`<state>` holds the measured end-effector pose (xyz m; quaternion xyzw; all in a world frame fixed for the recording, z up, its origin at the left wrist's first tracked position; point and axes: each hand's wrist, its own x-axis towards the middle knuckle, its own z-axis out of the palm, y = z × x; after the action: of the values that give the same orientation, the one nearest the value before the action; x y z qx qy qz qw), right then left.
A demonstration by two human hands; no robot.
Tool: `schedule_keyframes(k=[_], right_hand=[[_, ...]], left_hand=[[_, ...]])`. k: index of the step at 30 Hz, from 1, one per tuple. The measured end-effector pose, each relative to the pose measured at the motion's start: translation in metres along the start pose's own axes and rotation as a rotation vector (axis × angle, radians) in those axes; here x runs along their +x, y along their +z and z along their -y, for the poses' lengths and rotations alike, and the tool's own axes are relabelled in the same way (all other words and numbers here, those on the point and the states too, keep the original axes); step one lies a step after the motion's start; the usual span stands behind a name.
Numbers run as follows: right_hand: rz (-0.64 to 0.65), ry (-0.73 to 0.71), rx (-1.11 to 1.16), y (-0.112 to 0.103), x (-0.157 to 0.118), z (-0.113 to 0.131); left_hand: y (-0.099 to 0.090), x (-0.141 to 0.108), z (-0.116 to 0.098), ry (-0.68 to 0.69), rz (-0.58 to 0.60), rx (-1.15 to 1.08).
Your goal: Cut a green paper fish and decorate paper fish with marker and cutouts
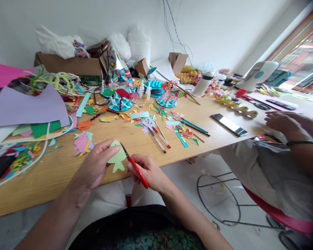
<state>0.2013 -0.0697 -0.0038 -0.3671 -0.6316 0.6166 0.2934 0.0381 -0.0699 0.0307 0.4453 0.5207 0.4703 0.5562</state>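
Now the left hand point(97, 166) pinches a pale green fish-shaped paper cutout point(117, 158) over the wooden surface point(67, 166) edge; at its three o'clock the right hand point(146, 172) grips red-handled scissors point(134, 166), blades at the paper. Trimming seems underway; turning the cutout steadily matters.

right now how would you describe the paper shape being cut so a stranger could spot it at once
Start at the near edge of the long wooden table, where the left hand and right hand meet. The left hand pinches a light green paper fish while the right holds red-handled scissors against it. Unlike the pink paper fish lying flat nearby, it is plain green and held up.
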Motion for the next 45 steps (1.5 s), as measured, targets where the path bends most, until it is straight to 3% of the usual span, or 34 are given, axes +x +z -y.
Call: schedule_keyframes(k=[8, 22, 29, 45], right_hand=[[0.031, -0.007, 0.039, 0.0001, 0.0005, 0.0006], [-0.053, -0.017, -0.039, 0.0, -0.0006, 0.001], [0.028, 0.008, 0.07, -0.0001, 0.0001, 0.0005], [-0.052, -0.061, -0.091, -0.0002, -0.0007, 0.0024]], left_hand=[[0.0054, -0.0014, -0.003, 0.022, -0.019, 0.048], [0.0031, -0.0002, -0.0028, 0.01, 0.002, 0.04], [0.0026, -0.0008, -0.002, 0.019, -0.007, 0.037], [0.0002, -0.0014, 0.001, -0.012, 0.027, -0.005]])
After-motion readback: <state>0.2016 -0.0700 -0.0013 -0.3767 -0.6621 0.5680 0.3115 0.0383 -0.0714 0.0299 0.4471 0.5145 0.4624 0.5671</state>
